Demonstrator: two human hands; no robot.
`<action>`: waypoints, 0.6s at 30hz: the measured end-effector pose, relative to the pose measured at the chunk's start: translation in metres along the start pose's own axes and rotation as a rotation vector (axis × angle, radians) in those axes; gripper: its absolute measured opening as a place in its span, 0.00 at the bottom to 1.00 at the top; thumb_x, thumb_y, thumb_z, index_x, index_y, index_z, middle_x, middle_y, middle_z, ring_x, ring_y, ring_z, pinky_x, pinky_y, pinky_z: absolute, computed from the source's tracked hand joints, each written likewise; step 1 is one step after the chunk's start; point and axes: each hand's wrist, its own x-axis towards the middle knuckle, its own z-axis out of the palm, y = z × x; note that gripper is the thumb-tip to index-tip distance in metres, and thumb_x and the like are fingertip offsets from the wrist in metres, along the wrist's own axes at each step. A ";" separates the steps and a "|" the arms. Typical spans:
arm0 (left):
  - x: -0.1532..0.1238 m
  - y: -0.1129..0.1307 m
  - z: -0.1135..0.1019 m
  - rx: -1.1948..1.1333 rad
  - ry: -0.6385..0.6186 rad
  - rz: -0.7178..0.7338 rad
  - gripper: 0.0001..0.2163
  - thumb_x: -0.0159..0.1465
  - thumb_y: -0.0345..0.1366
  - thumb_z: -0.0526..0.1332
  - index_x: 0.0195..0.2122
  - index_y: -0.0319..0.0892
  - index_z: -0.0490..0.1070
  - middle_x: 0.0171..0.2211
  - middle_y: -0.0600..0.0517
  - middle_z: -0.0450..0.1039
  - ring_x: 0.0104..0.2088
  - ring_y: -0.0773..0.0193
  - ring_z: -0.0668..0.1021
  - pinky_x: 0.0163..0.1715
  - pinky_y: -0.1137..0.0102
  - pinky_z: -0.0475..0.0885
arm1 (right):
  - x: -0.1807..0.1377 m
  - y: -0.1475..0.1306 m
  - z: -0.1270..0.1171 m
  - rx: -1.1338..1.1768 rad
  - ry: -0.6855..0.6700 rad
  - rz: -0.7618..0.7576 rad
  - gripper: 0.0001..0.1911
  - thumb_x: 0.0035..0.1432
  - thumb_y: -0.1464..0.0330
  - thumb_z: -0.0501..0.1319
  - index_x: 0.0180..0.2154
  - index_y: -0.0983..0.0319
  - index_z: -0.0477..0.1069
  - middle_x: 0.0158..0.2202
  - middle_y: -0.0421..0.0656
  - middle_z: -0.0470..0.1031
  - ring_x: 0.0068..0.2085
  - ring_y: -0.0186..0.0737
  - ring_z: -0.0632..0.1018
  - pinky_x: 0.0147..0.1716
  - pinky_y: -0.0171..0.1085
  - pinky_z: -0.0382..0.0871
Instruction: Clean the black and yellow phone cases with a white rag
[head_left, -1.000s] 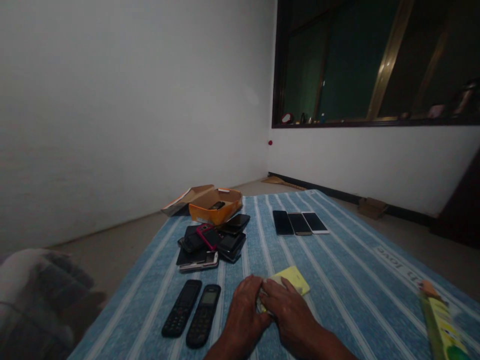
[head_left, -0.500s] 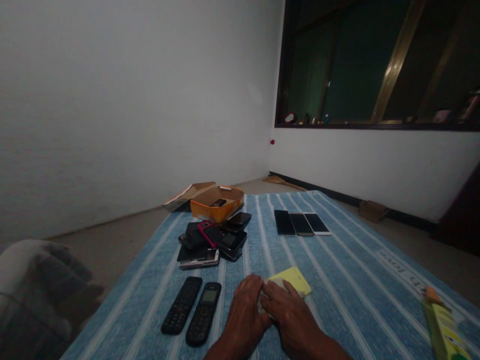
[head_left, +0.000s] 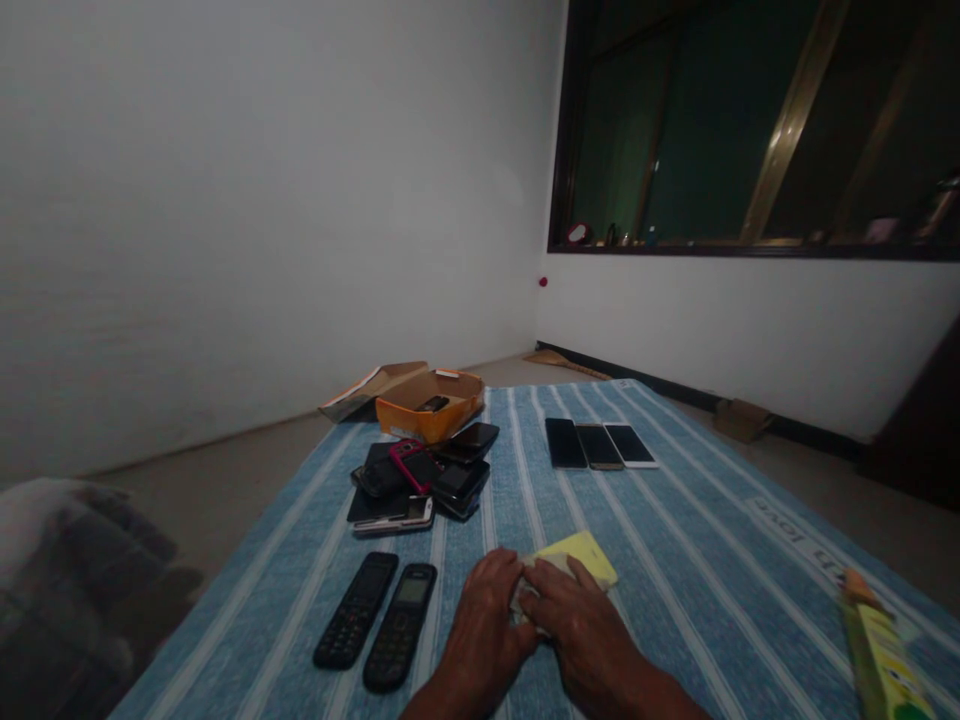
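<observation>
My left hand [head_left: 486,612] and my right hand [head_left: 576,615] meet side by side at the near middle of the bed-like surface. Their fingers are curled down on a pale, crumpled tissue [head_left: 557,563], mostly hidden beneath them. From under it a flat yellow sheet or cloth [head_left: 589,555] sticks out beyond my right fingertips; I cannot tell its kind. Left of my hands lie two black keypad phones, an outer one [head_left: 357,612] and an inner one [head_left: 401,630], both face up.
Farther back is a heap of old phones [head_left: 390,505], with an open orange cardboard box [head_left: 420,423] behind it. Three smartphones [head_left: 600,447] lie in a row at the far right. A yellow-green packet [head_left: 885,650] is at the right edge, on a blue striped cloth [head_left: 712,580].
The whole view shifts slightly, moving things a little to the left. My hands stay on the tissue in nearly the same pose.
</observation>
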 end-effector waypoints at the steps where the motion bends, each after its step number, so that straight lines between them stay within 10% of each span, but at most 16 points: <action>1: 0.001 0.001 -0.001 -0.007 -0.013 -0.003 0.23 0.50 0.34 0.67 0.49 0.42 0.72 0.51 0.41 0.75 0.54 0.45 0.75 0.55 0.48 0.70 | 0.000 0.000 -0.001 0.009 0.010 0.005 0.22 0.65 0.72 0.51 0.58 0.51 0.65 0.63 0.42 0.64 0.64 0.42 0.61 0.64 0.51 0.40; 18: 0.011 0.018 -0.020 -0.030 -0.098 -0.075 0.25 0.47 0.30 0.65 0.50 0.42 0.71 0.50 0.42 0.75 0.53 0.45 0.75 0.54 0.48 0.71 | 0.009 -0.002 0.000 0.010 0.085 0.008 0.24 0.63 0.75 0.54 0.57 0.50 0.65 0.57 0.44 0.68 0.59 0.44 0.66 0.62 0.52 0.44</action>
